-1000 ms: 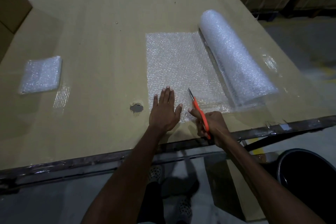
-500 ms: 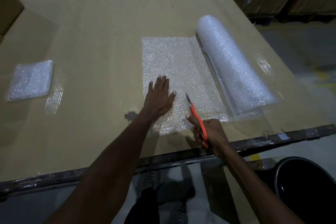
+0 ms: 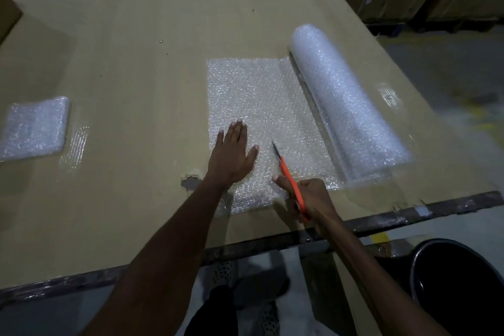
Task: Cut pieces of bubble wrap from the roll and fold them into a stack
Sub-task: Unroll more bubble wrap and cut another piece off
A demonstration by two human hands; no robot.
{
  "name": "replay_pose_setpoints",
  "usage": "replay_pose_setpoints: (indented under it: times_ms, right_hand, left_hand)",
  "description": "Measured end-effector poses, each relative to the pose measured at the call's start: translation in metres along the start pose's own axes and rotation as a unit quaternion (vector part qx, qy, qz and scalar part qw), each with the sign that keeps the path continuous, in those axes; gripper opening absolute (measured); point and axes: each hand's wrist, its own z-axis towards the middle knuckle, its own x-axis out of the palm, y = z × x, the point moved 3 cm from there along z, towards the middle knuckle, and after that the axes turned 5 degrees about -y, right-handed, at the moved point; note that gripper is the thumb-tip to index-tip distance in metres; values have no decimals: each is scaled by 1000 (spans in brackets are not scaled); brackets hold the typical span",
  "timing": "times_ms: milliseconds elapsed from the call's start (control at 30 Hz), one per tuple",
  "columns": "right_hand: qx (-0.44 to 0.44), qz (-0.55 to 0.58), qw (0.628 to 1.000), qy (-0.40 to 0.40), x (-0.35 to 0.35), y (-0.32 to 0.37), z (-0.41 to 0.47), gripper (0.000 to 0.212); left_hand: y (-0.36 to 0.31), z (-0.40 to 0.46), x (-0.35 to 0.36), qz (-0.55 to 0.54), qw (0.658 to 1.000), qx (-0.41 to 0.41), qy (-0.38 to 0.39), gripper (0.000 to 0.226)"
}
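Bubbly wrap (image 3: 261,106) lies near the table's (image 3: 131,35) front edge, and your left hand (image 3: 231,157), fingers straight, presses it flat so it can't slide while your right hand (image 3: 311,199) grips the orange scissors (image 3: 289,174) for cutting.

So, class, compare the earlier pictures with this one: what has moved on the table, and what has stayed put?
The left hand, flat on the unrolled clear bubble wrap sheet, has slid farther up it. The right hand still grips the orange-handled scissors, blades pointing up the sheet. The white bubble wrap roll and folded bubble wrap stack stayed put.
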Motion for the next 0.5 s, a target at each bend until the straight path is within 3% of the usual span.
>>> replay_pose_setpoints:
  times_ms: [500]
  right_hand:
    - [27,45,999,-9,7,9,10,54]
  left_hand:
    - [-1,-2,0,-3,1000,-3,4,73]
